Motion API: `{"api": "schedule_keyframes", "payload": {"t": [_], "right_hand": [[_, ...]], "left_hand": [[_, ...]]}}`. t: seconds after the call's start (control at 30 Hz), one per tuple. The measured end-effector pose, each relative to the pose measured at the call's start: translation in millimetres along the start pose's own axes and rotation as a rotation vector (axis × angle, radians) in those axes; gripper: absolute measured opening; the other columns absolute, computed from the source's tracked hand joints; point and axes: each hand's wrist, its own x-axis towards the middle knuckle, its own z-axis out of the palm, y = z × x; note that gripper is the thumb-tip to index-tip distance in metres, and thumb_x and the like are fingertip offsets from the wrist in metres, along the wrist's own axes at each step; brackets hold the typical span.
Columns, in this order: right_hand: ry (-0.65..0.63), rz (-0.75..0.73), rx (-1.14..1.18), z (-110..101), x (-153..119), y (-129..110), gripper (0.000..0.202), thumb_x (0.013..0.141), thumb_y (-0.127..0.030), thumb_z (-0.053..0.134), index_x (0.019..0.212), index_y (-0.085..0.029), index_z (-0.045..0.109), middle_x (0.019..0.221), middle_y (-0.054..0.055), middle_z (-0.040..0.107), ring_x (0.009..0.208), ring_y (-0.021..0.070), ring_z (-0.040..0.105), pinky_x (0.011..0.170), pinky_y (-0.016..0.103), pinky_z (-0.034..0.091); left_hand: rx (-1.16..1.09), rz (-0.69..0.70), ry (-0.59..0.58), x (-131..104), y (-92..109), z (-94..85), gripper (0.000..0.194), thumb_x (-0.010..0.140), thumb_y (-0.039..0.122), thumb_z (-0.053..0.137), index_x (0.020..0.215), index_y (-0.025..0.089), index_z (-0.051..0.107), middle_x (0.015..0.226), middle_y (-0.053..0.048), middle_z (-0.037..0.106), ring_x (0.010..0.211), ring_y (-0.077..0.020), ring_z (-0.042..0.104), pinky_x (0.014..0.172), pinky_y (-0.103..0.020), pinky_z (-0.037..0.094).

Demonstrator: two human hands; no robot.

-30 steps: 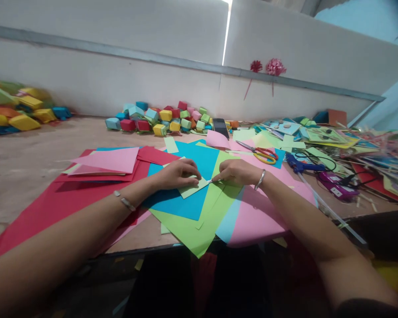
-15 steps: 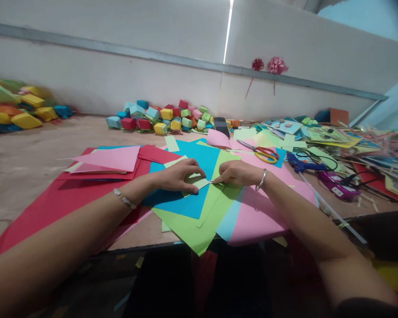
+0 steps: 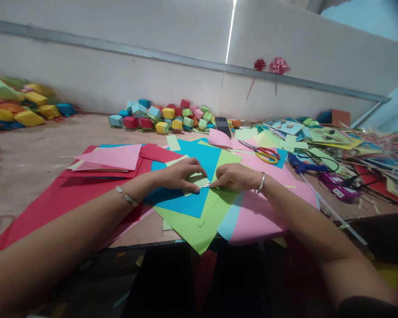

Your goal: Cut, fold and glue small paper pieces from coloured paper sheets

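On a blue sheet (image 3: 195, 207) rests a small piece of pale green paper (image 3: 199, 180). My left hand (image 3: 177, 173) lies over its left side, thumb and fingers spread apart and pressing on it. Closed fingers of my right hand (image 3: 234, 176) grip a small tool with a thin shiny metal tip (image 3: 207, 185), which touches the pale green paper's lower right edge. Most of that tool is hidden in the hand, so its kind cannot be made out. Bright green sheets (image 3: 192, 229) lie underneath, partly beneath the blue one.
Red sheets (image 3: 53, 198) with pink paper (image 3: 112, 157) on top spread leftward. Scissors (image 3: 267, 154) lie on pink paper at right, near a blue glue gun (image 3: 305, 164) and purple power strip (image 3: 340, 185). Small paper boxes (image 3: 159, 115) and a phone (image 3: 223, 126) stand behind.
The metal tip has moved slightly left and down along the pale green paper's edge, turning more sideways. My left hand stays in place over the paper.
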Motion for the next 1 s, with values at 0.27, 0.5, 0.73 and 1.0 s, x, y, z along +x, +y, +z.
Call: {"api": "schedule_keyframes", "payload": {"t": [0.27, 0.5, 0.73, 1.0], "right_hand": [[0.023, 0.005, -0.031, 6, 3, -8, 0.033, 0.098, -0.018, 0.048, 0.118, -0.026, 0.073, 0.089, 0.006, 0.063, 0.077, 0.0137, 0.054, 0.064, 0.024, 0.036], [0.040, -0.015, -0.059, 7, 2, -9, 0.031, 0.098, -0.019, 0.049, 0.118, -0.025, 0.073, 0.085, 0.006, 0.062, 0.075, 0.0138, 0.052, 0.063, 0.024, 0.034], [0.005, -0.037, -0.096, 6, 5, -19, 0.033, 0.096, -0.017, 0.052, 0.122, -0.026, 0.070, 0.090, 0.007, 0.063, 0.078, 0.0151, 0.052, 0.064, 0.025, 0.033], [0.073, -0.143, -0.153, 14, 12, -29, 0.033, 0.097, -0.018, 0.050, 0.124, -0.024, 0.068, 0.087, 0.007, 0.063, 0.078, 0.0164, 0.049, 0.065, 0.027, 0.032]], "left_hand": [[0.020, 0.055, -0.090, -7, -3, -10.8, 0.071, 0.071, 0.060, 0.076, 0.130, 0.025, 0.062, 0.123, -0.011, 0.054, 0.113, -0.0284, 0.052, 0.099, -0.039, 0.044], [-0.023, 0.081, -0.144, -12, -10, -19.1, 0.077, 0.067, 0.055, 0.082, 0.135, 0.027, 0.060, 0.132, -0.012, 0.053, 0.121, -0.0302, 0.050, 0.105, -0.041, 0.041], [-0.001, 0.062, -0.173, -11, -7, -19.5, 0.075, 0.067, 0.054, 0.082, 0.134, 0.026, 0.059, 0.131, -0.011, 0.052, 0.120, -0.0295, 0.049, 0.104, -0.040, 0.042], [0.021, 0.074, -0.180, -11, -4, -20.2, 0.073, 0.069, 0.055, 0.080, 0.131, 0.023, 0.059, 0.131, -0.012, 0.050, 0.120, -0.0303, 0.049, 0.104, -0.041, 0.042]]}}
